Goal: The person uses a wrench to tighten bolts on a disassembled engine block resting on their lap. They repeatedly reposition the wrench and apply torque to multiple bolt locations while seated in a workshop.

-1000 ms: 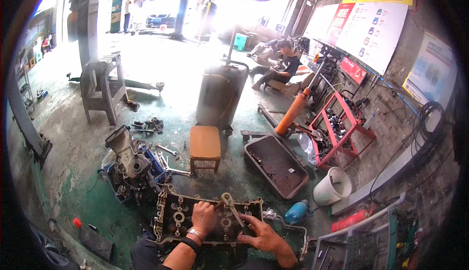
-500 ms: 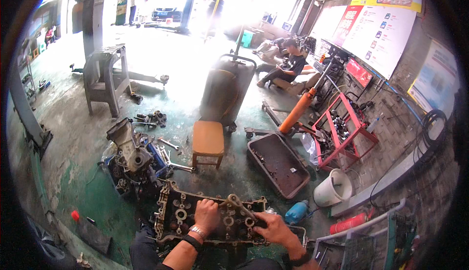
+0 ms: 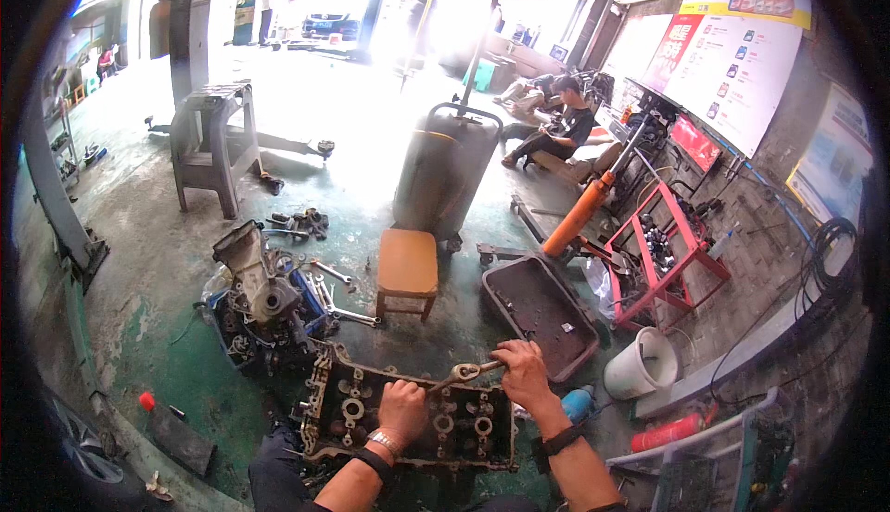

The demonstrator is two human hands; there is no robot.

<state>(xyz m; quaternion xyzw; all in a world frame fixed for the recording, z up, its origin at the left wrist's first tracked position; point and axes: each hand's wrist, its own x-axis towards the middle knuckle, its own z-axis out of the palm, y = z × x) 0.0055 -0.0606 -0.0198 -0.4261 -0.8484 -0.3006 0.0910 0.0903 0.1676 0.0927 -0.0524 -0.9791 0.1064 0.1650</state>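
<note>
A dark metal cylinder head (image 3: 353, 409) with round openings lies in front of me, close to my knees. My right hand (image 3: 525, 375) is closed around the handle end of a ratchet wrench (image 3: 465, 372), above the far right part of the cylinder head. From the ratchet's head a thin bar (image 3: 439, 385) slants down to the left. My left hand (image 3: 403, 410) is closed on this bar over the middle of the cylinder head. The bar's lower end is hidden behind the fingers.
Beyond lie an engine part (image 3: 264, 280), several wrenches (image 3: 336, 306), an orange-topped stool (image 3: 408, 262) and a dark tray (image 3: 542, 313). To the right stand a white bucket (image 3: 640, 368), a blue bottle (image 3: 577, 405) and a red cylinder (image 3: 666, 432). A person (image 3: 561, 127) sits farther back.
My right hand has moved up and away from me, swinging the ratchet handle from slanting down toward me to pointing right. My left hand stays over the cylinder head. The view has shifted slightly.
</note>
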